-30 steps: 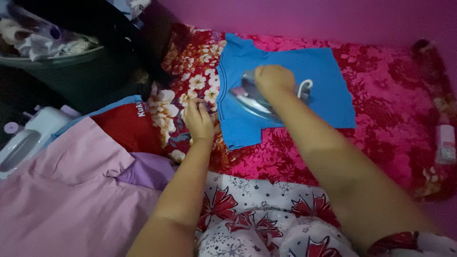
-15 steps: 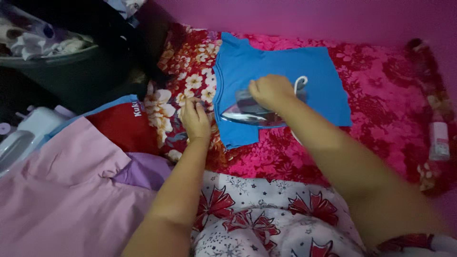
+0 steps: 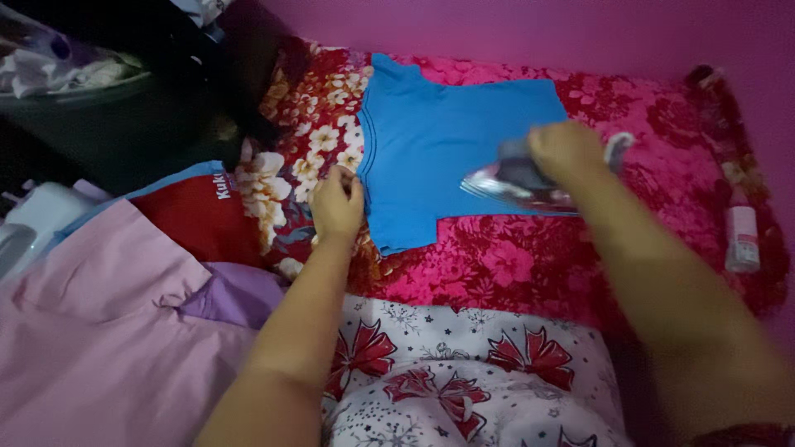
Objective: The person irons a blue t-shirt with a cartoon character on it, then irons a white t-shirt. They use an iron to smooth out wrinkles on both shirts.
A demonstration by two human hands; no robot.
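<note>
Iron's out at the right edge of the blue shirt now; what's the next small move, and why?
Probably slide the iron back left across the blue shirt. The right hand has it at the shirt's right edge, partly over the red floral blanket, while the left hand pins the left hem, so the cloth looks held for a return pass.

Pink wall (image 3: 513,25) along top, dim light with magenta cast. Below wall, red floral blanket (image 3: 662,165) spread flat as work surface. Left of blanket: dark laundry basket (image 3: 99,124) with crumpled clothes, pile of pink cloth (image 3: 91,331), red garment (image 3: 195,219). Right edge of blanket: small white bottle (image 3: 742,238) lying near fringe
</note>
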